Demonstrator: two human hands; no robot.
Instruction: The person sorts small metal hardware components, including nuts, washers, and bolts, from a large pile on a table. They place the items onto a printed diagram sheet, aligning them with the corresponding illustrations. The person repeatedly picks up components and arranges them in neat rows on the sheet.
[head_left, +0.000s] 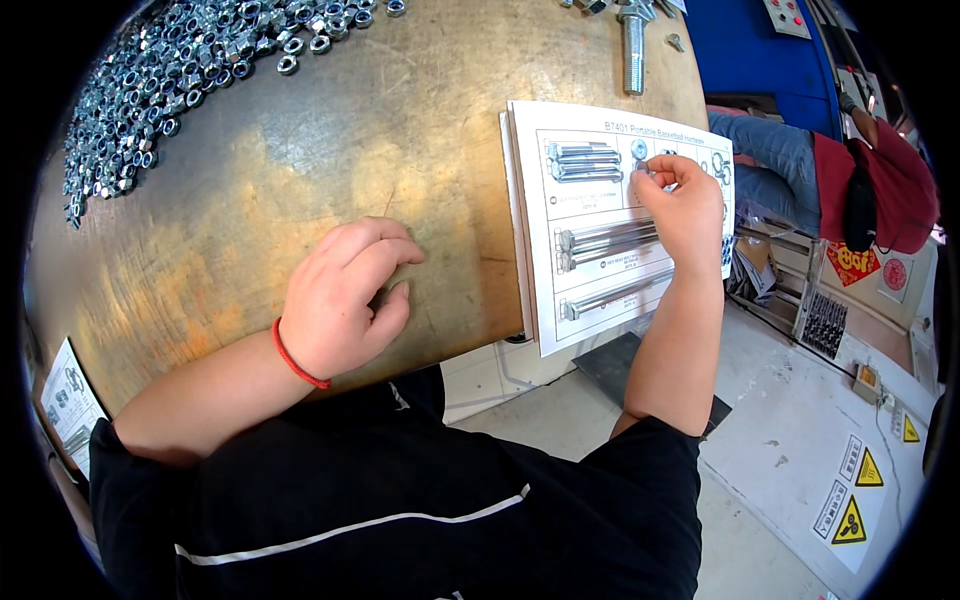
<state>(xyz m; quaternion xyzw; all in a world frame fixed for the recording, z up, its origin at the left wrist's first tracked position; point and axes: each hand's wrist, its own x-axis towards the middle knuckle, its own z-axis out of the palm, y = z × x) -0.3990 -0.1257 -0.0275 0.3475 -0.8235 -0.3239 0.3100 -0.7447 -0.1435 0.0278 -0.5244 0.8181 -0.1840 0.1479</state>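
My right hand [685, 205] is over a white hardware sheet [545, 300] at the table's right edge. Its thumb and forefinger are pinched together beside a round washer shape [640, 150] on the sheet; whatever small thing lies between the fingertips is hard to make out. Ruled boxes on the sheet show long silver bolts [610, 245]. Over the bare tabletop, left of the sheet, hangs my left hand [350, 290]. Its fingers are loosely curled, the thumb stands apart from them, and no object shows in it.
A large heap of silver nuts [200, 60] covers the table's far left. At the far right lie a thick bolt [633, 50] and smaller hardware. Another person [870, 185] in a dark red top is beyond, at right. Another printed sheet [70, 405] shows at lower left.
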